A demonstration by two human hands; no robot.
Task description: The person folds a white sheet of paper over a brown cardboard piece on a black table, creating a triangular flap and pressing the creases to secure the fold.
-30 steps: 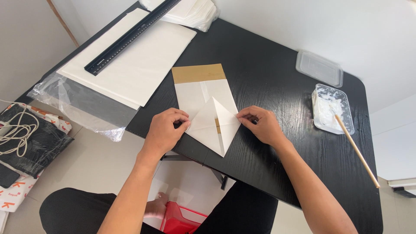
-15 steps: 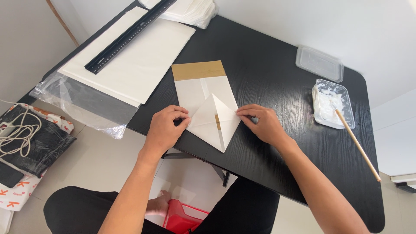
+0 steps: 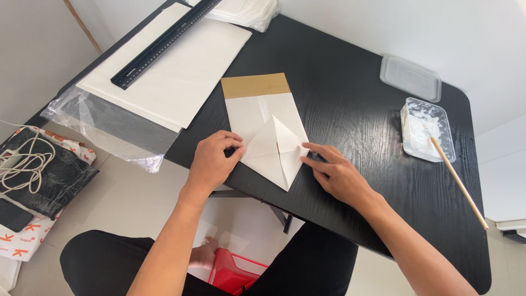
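Note:
A white paper bag [image 3: 268, 134] with a brown strip at its far end lies flat on the black table [image 3: 350, 98]. Its near end is folded into a diamond with two triangular flaps. My left hand [image 3: 213, 160] pinches the left corner of that fold with bent fingers. My right hand [image 3: 337, 174] lies flat on the table, its fingertips pressing the fold's right corner.
A stack of white sheets [image 3: 175, 71] with a black ruler [image 3: 164, 41] lies at the far left, over clear plastic [image 3: 109, 129]. At the right stand a tub of white paste [image 3: 427, 129] with a wooden stick [image 3: 457, 181] and a clear lid [image 3: 411, 77]. A red basket [image 3: 233, 271] sits under the table.
Both hands stay on the fold's corners. My right fingers have shifted slightly along the right corner; the paper has not visibly moved.

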